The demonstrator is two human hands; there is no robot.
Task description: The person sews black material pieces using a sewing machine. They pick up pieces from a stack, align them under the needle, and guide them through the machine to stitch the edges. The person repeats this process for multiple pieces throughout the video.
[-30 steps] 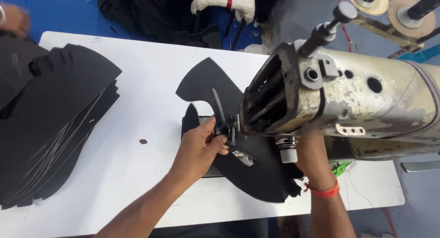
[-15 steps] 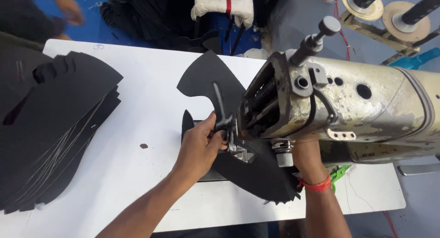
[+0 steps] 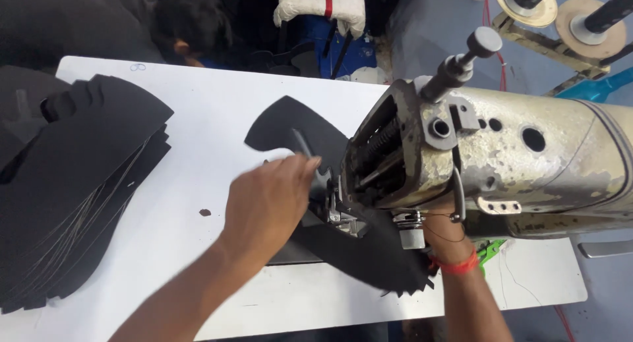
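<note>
white wrapped bundle point(image 3: 321, 6) with red band past counter point(image 3: 198, 118) far edge | black curved cut piece point(image 3: 310, 141) mid-counter under sewing machine point(image 3: 488, 157), matte, notched near edge | left hand point(image 3: 267, 207) pressed flat on it, fingers together | right hand point(image 3: 443, 231) hidden, grip cannot tell

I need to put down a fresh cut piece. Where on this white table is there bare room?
Bare white table lies between the stack of black pieces and the left hand, apart from one small dark speck. The far strip by the black piece is also free. Around the sewing machine and right hand it is crowded.
</note>
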